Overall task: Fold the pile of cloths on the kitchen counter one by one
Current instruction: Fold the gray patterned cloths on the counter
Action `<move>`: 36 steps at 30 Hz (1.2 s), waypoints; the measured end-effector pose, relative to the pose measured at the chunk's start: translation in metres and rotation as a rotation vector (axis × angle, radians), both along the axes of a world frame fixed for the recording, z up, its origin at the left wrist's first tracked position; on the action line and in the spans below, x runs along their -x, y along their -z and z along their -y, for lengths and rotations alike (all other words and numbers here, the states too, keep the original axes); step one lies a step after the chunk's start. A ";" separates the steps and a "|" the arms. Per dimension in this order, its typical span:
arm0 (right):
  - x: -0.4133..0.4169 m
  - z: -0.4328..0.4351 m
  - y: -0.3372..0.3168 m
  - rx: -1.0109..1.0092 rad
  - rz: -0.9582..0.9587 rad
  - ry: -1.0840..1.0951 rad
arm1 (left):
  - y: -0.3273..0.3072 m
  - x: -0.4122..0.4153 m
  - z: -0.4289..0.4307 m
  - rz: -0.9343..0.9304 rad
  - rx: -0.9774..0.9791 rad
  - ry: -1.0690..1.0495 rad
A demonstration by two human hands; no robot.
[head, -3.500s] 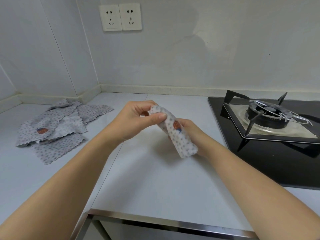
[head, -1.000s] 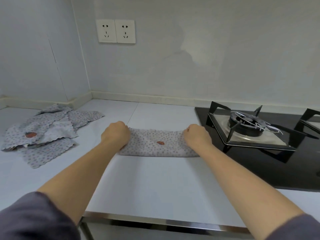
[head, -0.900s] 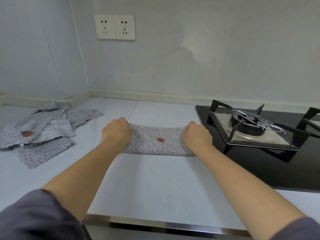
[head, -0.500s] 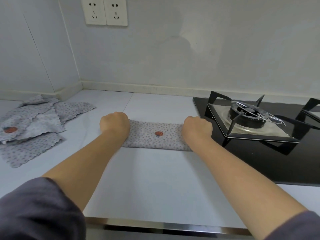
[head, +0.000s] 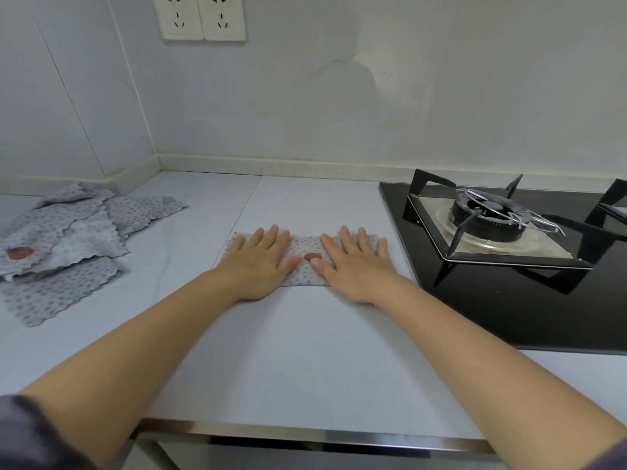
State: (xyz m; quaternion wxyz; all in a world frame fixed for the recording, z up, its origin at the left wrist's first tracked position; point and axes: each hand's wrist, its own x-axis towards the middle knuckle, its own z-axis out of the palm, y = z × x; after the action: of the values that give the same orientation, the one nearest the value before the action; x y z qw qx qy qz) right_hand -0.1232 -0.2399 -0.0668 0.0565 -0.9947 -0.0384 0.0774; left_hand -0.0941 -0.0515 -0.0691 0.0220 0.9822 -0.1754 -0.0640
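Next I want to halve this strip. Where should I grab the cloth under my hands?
Probably the left short end of the cloth, pinched at both corners, coming from the left. It lies flat as a long strip, so only edges can be lifted, and its right end sits close to the hob.

No legible text anywhere.

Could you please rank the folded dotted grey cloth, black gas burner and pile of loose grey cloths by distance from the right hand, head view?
1. Folded dotted grey cloth: under the right hand.
2. Black gas burner: to its right.
3. Pile of loose grey cloths: far left.
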 end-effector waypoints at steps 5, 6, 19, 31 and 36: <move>0.013 0.009 -0.015 0.039 0.396 0.103 | -0.033 0.032 0.004 0.234 -0.277 -0.194; 0.016 0.009 -0.020 -0.020 0.434 0.117 | -0.042 0.033 0.002 0.239 -0.237 -0.226; 0.023 0.004 -0.009 -0.376 0.313 0.083 | -0.046 0.021 0.013 -0.257 0.634 -0.393; 0.018 0.003 -0.020 -1.508 -0.021 0.288 | -0.056 0.030 0.002 -0.199 1.577 -0.318; 0.022 0.005 -0.031 -1.705 0.168 0.115 | -0.062 0.031 -0.005 -0.136 1.367 -0.215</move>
State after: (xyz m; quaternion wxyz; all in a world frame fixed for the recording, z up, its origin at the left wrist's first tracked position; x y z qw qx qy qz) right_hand -0.1457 -0.2453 -0.0358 0.7856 -0.6152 -0.0371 -0.0547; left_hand -0.1247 -0.0464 -0.0069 0.6528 0.7536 -0.0765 0.0019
